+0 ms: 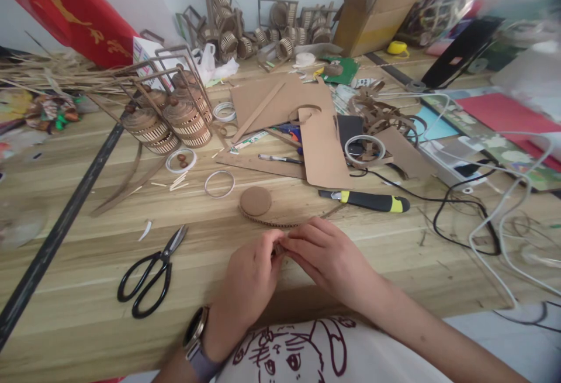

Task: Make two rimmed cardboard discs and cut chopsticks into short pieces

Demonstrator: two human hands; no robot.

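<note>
My left hand (252, 272) and my right hand (324, 254) meet at the front edge of the table, fingers closed together on a small brown cardboard piece (279, 248), mostly hidden by the fingertips. Just beyond them lies a round cardboard disc (256, 201), with a thin corrugated strip (272, 224) curving from beside it toward the right. Black-handled scissors (151, 275) rest partly open to the left. A black and yellow utility knife (372, 201) lies at the right, beyond my right hand. A white ring (220, 184) sits left of the disc.
Woven basket-like cylinders (186, 121) with frames stand at the back left. Cardboard sheets (324, 149), a tape roll (364, 150) and strips cover the middle. White cables (477, 225) and a power strip (451, 164) lie right. A cardboard box (381, 14) stands behind.
</note>
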